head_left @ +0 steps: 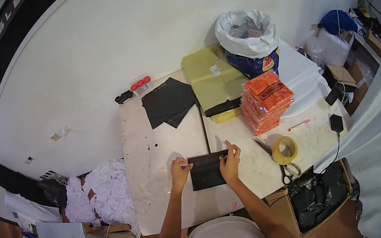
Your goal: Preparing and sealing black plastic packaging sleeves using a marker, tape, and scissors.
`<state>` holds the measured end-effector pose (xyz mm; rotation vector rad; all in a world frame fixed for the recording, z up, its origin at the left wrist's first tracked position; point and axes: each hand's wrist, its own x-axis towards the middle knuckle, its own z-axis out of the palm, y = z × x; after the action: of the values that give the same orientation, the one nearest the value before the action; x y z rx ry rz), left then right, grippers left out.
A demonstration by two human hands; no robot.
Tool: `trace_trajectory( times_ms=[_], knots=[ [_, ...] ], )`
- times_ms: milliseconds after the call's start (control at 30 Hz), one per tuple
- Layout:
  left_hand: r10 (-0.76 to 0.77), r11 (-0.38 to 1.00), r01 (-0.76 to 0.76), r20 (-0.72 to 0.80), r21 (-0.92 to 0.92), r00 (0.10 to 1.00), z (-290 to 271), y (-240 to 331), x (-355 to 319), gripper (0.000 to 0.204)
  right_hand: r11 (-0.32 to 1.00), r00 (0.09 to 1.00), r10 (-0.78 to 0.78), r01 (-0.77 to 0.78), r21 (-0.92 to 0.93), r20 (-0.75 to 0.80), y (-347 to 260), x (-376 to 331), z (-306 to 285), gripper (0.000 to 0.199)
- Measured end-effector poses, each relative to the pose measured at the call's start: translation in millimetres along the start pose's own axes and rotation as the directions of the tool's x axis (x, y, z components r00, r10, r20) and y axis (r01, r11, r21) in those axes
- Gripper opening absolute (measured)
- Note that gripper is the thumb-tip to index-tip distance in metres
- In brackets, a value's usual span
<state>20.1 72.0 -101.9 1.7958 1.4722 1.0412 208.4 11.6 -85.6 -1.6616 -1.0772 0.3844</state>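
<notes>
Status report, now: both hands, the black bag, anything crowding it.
Left hand pinching the left end of the black bag, right hand gripping its top edge. Bag flat on the table. Tape roll and scissors lie apart to the right.

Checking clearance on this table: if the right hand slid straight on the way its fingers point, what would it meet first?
Probably the stack of orange packets: the right hand on the black pouch points up-table, with bare tabletop between. Depth is unclear.

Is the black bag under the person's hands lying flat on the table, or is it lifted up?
Flat. The black bag lies on the white table; the left hand holds its left edge and the right hand presses its upper right edge.
</notes>
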Motion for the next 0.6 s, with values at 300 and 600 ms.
trace_trajectory(
  times_ms=[300, 600],
  knots=[
    [0.070, 0.995, -0.074, 0.058, 0.067, 0.996, 5.3, -9.5, -17.9, 0.011, 0.981, 0.981, -0.127, 0.146, -0.125, 0.148, 14.2, -2.0, -0.6, 0.057],
    [0.365, 0.884, -0.377, 0.098, 0.277, 0.926, 3.7, 20.8, -46.2, 0.032, 0.847, 0.934, -0.289, 0.352, -0.399, 0.211, -3.7, -14.3, -15.5, 0.046]
  ],
)
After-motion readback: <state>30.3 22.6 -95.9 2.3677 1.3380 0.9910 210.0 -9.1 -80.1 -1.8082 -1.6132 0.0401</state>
